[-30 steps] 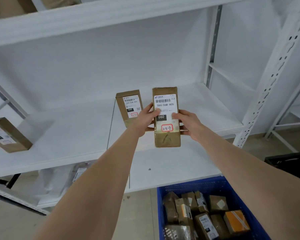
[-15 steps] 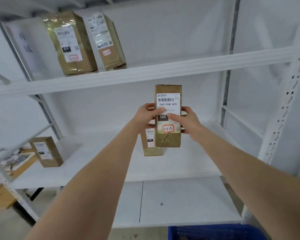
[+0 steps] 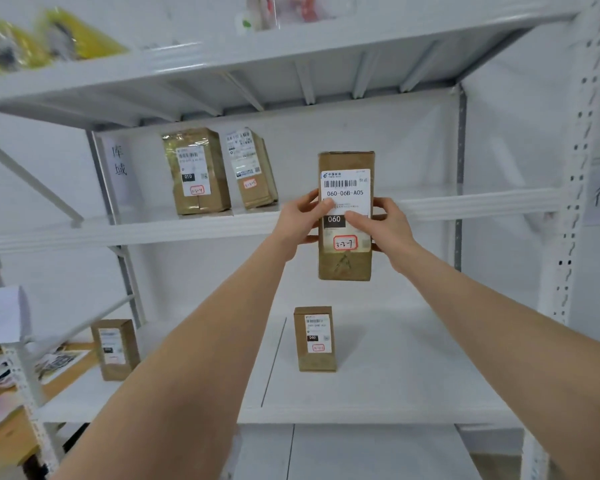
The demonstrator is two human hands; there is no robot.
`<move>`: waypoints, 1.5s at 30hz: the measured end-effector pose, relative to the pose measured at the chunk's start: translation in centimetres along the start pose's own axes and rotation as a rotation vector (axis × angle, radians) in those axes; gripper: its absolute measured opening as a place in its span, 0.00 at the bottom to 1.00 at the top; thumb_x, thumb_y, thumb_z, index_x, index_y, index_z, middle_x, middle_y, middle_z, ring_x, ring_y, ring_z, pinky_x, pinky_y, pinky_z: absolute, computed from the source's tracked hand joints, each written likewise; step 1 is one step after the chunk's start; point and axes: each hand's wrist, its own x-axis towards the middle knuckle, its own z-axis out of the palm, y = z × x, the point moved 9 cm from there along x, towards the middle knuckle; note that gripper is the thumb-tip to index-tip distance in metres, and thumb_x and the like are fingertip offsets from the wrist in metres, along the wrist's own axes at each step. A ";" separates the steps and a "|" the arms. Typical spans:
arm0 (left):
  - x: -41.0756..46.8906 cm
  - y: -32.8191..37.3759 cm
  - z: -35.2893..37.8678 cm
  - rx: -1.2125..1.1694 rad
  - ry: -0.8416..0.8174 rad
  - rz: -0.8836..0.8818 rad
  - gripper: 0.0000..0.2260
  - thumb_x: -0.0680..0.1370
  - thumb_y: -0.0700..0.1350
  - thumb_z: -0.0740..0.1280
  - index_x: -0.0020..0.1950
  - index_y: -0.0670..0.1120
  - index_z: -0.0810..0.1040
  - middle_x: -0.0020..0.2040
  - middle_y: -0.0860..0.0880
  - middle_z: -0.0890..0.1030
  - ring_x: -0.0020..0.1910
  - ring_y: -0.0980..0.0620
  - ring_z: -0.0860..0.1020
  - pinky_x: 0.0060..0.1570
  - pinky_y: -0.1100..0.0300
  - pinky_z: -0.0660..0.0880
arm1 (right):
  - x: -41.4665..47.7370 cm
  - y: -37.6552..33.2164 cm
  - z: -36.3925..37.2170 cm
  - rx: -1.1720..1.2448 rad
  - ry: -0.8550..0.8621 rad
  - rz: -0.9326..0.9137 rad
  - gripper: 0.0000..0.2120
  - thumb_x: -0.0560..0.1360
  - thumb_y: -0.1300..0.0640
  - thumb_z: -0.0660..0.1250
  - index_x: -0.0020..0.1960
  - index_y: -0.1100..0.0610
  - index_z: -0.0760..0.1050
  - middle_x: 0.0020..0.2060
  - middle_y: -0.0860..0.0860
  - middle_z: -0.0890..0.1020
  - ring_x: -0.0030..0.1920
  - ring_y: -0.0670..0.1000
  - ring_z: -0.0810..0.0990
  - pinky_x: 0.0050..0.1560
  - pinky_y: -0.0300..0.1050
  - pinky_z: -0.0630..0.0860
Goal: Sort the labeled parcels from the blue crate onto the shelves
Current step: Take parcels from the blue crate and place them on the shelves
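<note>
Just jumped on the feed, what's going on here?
A person holds a brown parcel upright before the white shelving, left hand gripping its left edge, right hand its right edge. Its label reads 060-06B-A05, with a red-boxed 3-2-7. It is level with the middle shelf, not yet set down. A 010 parcel and a neighbouring parcel stand on that shelf further left; a small 060 parcel and a left-hand parcel stand on the lower shelf.

Matt brown cardboard with a smooth white paper label is seen on the parcel (image 3: 345, 216); behind it, white painted metal shelves (image 3: 482, 206).
</note>
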 end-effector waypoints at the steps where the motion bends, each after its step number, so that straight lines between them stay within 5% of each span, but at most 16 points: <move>1: 0.1 0.9 -0.1 0.001 0.006 0.018 0.24 0.77 0.49 0.68 0.72 0.50 0.69 0.56 0.52 0.81 0.52 0.51 0.81 0.54 0.48 0.78 | 0.3 -0.8 0.0 0.002 0.002 -0.019 0.24 0.67 0.50 0.77 0.58 0.47 0.70 0.49 0.50 0.82 0.44 0.49 0.84 0.42 0.48 0.82; 13: 5.1 8.9 -2.9 0.055 0.057 0.170 0.21 0.80 0.46 0.63 0.73 0.49 0.65 0.62 0.49 0.78 0.57 0.49 0.78 0.57 0.45 0.77 | 6.6 -8.8 2.4 -0.024 0.039 -0.199 0.24 0.71 0.52 0.74 0.63 0.50 0.69 0.54 0.51 0.81 0.49 0.51 0.83 0.49 0.53 0.82; 28: 17.7 6.7 -4.1 0.098 -0.023 0.177 0.22 0.80 0.44 0.62 0.74 0.46 0.64 0.64 0.47 0.77 0.59 0.46 0.78 0.55 0.44 0.78 | 16.4 -7.0 4.3 -0.132 0.150 -0.236 0.21 0.75 0.54 0.69 0.67 0.54 0.71 0.58 0.51 0.80 0.51 0.51 0.81 0.46 0.44 0.81; 33: 19.8 5.8 -2.9 0.088 -0.029 0.171 0.20 0.81 0.44 0.62 0.73 0.45 0.65 0.62 0.47 0.77 0.54 0.47 0.79 0.39 0.55 0.79 | 17.8 -6.1 3.3 -0.203 0.173 -0.222 0.20 0.75 0.52 0.69 0.66 0.53 0.71 0.58 0.51 0.81 0.51 0.51 0.82 0.52 0.51 0.81; 39: 20.7 4.8 -2.1 0.120 0.016 0.131 0.21 0.81 0.46 0.62 0.73 0.45 0.64 0.62 0.46 0.77 0.55 0.44 0.79 0.37 0.55 0.78 | 18.6 -5.5 2.2 -0.293 0.185 -0.233 0.20 0.75 0.48 0.69 0.65 0.51 0.72 0.56 0.49 0.81 0.50 0.50 0.82 0.52 0.51 0.80; 45: 20.8 3.9 -1.5 0.240 0.033 0.069 0.28 0.78 0.49 0.67 0.74 0.45 0.60 0.63 0.45 0.77 0.57 0.45 0.78 0.49 0.51 0.79 | 18.7 -4.4 1.7 -0.399 0.148 -0.235 0.23 0.75 0.47 0.68 0.68 0.51 0.69 0.59 0.50 0.80 0.51 0.50 0.81 0.53 0.51 0.80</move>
